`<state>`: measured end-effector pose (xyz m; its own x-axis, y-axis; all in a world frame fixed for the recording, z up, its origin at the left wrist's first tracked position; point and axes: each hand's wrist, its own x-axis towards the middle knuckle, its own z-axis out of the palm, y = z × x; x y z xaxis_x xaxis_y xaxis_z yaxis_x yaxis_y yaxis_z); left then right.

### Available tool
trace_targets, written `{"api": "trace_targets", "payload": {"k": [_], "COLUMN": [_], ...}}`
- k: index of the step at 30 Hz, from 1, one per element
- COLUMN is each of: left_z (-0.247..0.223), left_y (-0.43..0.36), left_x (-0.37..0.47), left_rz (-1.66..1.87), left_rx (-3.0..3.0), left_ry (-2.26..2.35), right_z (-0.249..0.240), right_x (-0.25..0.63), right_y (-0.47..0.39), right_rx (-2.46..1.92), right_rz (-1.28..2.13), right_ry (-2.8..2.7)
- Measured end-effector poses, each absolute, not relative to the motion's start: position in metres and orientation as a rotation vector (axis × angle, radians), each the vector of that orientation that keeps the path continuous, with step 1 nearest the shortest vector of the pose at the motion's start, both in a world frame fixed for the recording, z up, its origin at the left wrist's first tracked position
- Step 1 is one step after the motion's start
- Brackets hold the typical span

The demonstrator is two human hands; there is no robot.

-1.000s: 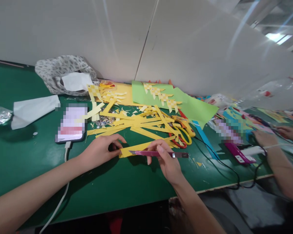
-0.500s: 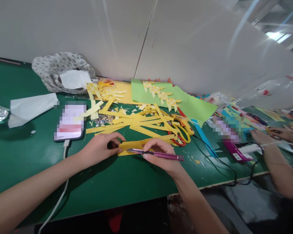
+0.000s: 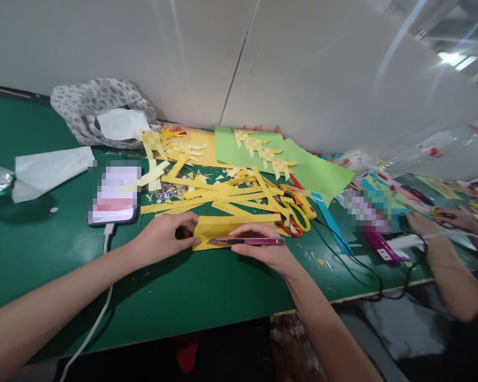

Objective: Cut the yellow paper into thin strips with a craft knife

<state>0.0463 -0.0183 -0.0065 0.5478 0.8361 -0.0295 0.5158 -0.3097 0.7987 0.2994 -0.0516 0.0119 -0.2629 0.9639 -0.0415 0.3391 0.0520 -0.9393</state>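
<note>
A folded piece of yellow paper (image 3: 215, 227) lies near the middle of the green table. My left hand (image 3: 165, 236) grips its left end, thumb at the lower edge and fingers curled behind. In my right hand (image 3: 261, 245) is a purple utility knife (image 3: 269, 241), held almost level between thumb and fingers over the paper. Its blade points left; whether the tip touches the paper I cannot tell. Just behind lie loose yellow paper strips (image 3: 223, 197) and red-and-yellow-handled scissors (image 3: 300, 217).
A phone (image 3: 117, 193) on a white cable lies left. Woven yellow paper fish (image 3: 265, 151) rest on green sheets (image 3: 314, 170) at the back. Further right are a blue strip (image 3: 334, 225), a purple power strip (image 3: 384, 246), black cords and another person's hands (image 3: 422, 223).
The knife has swung from a slant to nearly level and shifted slightly left with my right hand. More of the yellow paper's face shows. My left hand keeps its hold.
</note>
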Motion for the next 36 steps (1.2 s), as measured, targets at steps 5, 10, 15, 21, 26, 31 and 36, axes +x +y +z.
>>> {"api": "trace_targets", "payload": {"k": [5,10,15,21,26,31,36], "left_z": [-0.005,-0.003,-0.006,-0.008,-0.005,-0.007,-0.005], "left_y": [-0.018,-0.017,-0.016,-0.017,-0.017,-0.014,-0.013], "left_x": [0.045,0.045,0.046,0.045,0.042,0.038,0.036], "left_rz": [0.503,0.463,0.493,0.471,0.454,0.487,0.48], "left_rx": [1.966,1.954,1.969,1.995,2.078,2.079,2.071], "left_ry": [1.093,1.084,1.09,1.089,1.051,1.005,0.953], "right_z": [0.008,0.004,0.006,0.001,-0.005,-0.008,-0.005], "right_x": [0.307,0.315,0.302,0.273,0.264,0.267,0.262], "right_y": [-0.055,-0.056,-0.055,-0.055,-0.056,-0.056,-0.059], "right_rx": [-1.331,-1.304,-1.213,-1.201,-1.234,-1.235,-1.289], "right_rz": [1.205,1.225,1.299,1.222,1.265,1.23,1.177], "right_ry": [-1.658,-1.582,-1.565,-1.393,-1.249,-1.275,-1.366]}}
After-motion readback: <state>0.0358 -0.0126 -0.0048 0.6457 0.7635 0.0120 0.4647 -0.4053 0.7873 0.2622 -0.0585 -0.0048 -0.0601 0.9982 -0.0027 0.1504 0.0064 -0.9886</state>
